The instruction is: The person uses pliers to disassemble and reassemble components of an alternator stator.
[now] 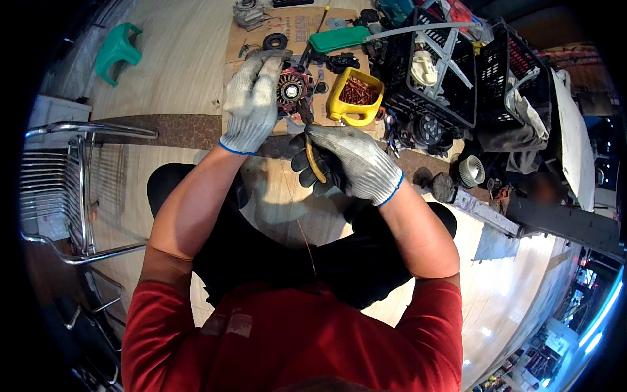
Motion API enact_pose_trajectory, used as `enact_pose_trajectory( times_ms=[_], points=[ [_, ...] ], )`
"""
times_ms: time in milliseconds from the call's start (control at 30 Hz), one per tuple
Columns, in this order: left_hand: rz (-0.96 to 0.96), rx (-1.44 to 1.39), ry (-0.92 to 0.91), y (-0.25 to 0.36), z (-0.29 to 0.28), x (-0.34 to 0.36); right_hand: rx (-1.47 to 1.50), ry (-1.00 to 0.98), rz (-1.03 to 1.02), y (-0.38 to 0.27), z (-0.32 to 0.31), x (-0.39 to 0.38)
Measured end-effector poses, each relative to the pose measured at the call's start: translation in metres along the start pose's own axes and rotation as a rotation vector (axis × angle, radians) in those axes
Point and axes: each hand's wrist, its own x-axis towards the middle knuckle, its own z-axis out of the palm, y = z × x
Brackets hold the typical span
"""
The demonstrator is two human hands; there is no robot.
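A round motor part with copper windings (292, 91) lies on the cardboard, its finned ring surrounding a silvery hub. My left hand (251, 101), in a white knitted glove with a blue cuff, grips its left side; the fingertips are partly hidden. My right hand (349, 160), in a matching glove with dark palm and fingers, is closed around a pair of pliers (315, 159) with yellow-orange handles. The dark jaws reach up to the lower right edge of the windings. Whether they pinch a wire I cannot tell.
Right of the motor part stands a cut-open yellow jug (367, 111) holding copper scraps. Beyond it are a green case (339, 39) and black crates (450, 98) of parts. A black ring (275, 42) lies on the cardboard (294, 23). Far left is a green stool (119, 52), with a metal chair (81, 189) nearer.
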Motion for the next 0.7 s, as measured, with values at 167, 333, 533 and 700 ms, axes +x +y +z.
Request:
enact_pose_trajectory(
  times_ms=[167, 333, 533, 700],
  points=[
    [-0.008, -0.007, -0.010, 0.000, 0.001, 0.000, 0.138, 0.027, 0.092, -0.004, 0.001, -0.001],
    [0.034, 0.015, -0.083, -0.007, -0.003, 0.004, 0.067, 0.007, 0.079, -0.007, -0.002, -0.003],
    [-0.025, 0.032, -0.201, -0.017, -0.008, 0.005, -0.078, -0.122, 0.154, -0.010, -0.012, -0.004],
    [-0.188, 0.018, -0.171, -0.013, -0.001, 0.005, -0.079, -0.139, 0.164, -0.004, -0.016, -0.002]
  ],
)
